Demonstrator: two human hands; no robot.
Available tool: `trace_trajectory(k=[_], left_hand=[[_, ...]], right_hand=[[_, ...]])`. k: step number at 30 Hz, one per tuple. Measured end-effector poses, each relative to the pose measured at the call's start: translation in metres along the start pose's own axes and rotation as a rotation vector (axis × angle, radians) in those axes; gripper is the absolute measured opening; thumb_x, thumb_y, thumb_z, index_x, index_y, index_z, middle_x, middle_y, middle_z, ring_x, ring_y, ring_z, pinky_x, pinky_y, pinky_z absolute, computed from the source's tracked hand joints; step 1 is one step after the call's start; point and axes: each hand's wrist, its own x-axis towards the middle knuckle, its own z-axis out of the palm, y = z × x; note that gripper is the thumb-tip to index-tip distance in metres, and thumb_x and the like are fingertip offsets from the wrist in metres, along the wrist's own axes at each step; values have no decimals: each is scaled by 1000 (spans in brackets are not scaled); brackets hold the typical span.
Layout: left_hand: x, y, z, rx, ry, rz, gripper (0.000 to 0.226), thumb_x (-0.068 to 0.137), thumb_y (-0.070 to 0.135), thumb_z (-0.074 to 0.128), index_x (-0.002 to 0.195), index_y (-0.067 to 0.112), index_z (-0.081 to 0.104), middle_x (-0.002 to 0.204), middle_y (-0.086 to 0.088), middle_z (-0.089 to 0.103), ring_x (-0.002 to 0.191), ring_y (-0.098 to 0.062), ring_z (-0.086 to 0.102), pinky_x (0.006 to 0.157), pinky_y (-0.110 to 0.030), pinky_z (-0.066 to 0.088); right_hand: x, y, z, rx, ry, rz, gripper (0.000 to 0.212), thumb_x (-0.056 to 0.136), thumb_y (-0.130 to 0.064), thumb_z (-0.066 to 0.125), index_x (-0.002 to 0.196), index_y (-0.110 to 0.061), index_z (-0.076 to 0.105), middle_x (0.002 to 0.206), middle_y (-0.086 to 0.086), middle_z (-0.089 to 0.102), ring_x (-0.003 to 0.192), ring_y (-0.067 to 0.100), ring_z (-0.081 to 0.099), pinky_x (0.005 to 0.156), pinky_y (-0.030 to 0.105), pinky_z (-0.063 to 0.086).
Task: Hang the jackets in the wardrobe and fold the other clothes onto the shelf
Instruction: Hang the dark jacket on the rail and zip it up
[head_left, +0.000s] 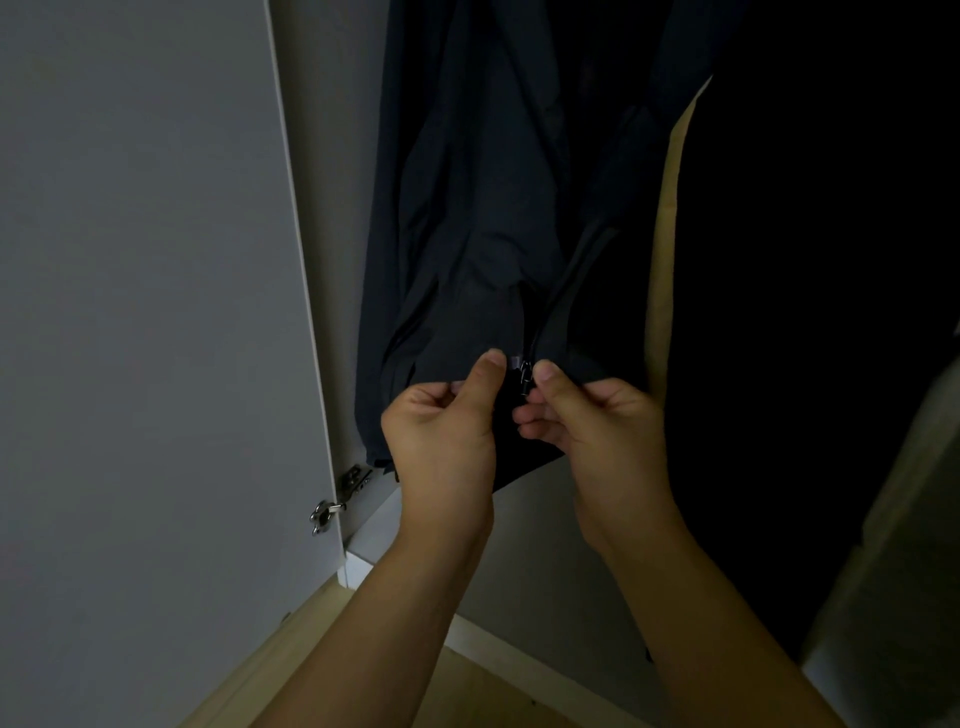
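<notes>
A dark jacket (467, 208) is seen hanging inside the wardrobe (322, 156), just right of the open door (145, 312), with its hem drawn toward the near side. The left front edge is pinched at the hem by the left hand (441, 431), thumb on top and fingers curled beneath. The right front edge is pinched by the right hand (592, 415) in the same way, just beside the metal zip slider (525, 375), which sits between the two thumbs at the bottom of the zip. A hinge (353, 480) is visible on the door below the hem, and a pale panel (670, 234) stands to the right, with darkness beyond it.

The step in hand is judged to be the joining of the zip ends. The cloth appears thin, soft and light, so it can be expected to sag and fold unless held taut. The best hold is judged to be close to the zip tape on either side, where the stitched edge is stiffer. The slider is small and probably slippery. The hanger is not visible.
</notes>
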Motion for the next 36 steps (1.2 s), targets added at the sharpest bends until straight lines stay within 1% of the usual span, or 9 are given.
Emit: trace_trajectory(k=[4,7,11,14,17,21,27,32,36], left_hand=[[1,1,0,16,48,-4,48,82,22,76,46,19,44,44,1,39,44,-14,33,42,-25,30],[1,1,1,29,59,19,48,82,23,76,43,23,48,44,4,42,42,-11,37,42,-23,33],[-1,1,2,54,64,72,44,83,22,75,47,19,50,44,4,46,42,-9,42,41,-21,37],[-4,2,2,59,59,104,38,84,21,74,53,11,54,45,3,49,42,-8,45,41,-21,39],[-5,3,2,51,78,103,37,84,22,74,56,6,56,47,-1,50,45,-13,46,44,-23,41],[-6,3,3,46,99,114,38,83,22,75,55,7,56,46,0,51,44,-12,47,44,-24,42],[-11,5,4,44,82,161,39,84,18,74,57,-4,57,47,-1,53,46,-11,49,45,-22,42],[-12,6,4,61,28,174,34,86,17,71,57,5,59,49,1,54,46,-7,50,45,-18,42],[-9,7,1,95,-44,158,42,87,21,71,48,21,55,46,5,51,44,-7,46,43,-20,39]], right_hand=[[-1,1,1,-11,-8,-15,25,87,-15,68,62,-11,66,59,6,69,54,14,67,52,19,51],[-3,4,2,-57,-6,-30,28,86,-19,69,58,-15,70,59,6,69,53,15,66,53,19,52],[-5,4,4,-81,-10,-71,26,87,-21,69,62,-29,74,62,2,71,57,14,69,56,20,53],[-6,4,4,-84,-11,-87,23,87,-22,68,66,-31,74,64,1,71,58,14,69,56,20,53],[-7,4,5,-101,-16,-97,22,86,-24,69,66,-32,74,65,1,72,60,14,70,58,22,54],[-9,4,6,-102,-20,-109,20,86,-25,69,68,-32,75,66,1,72,62,15,71,59,22,55],[-10,4,6,-40,-5,-105,18,85,-23,70,68,-30,75,66,3,72,62,16,71,58,21,54],[-9,4,5,-23,6,-114,22,85,-21,69,66,-30,75,65,2,71,61,15,70,59,21,54],[-9,2,3,5,2,-108,22,85,-20,69,65,-27,75,65,4,71,61,15,70,58,20,53]])
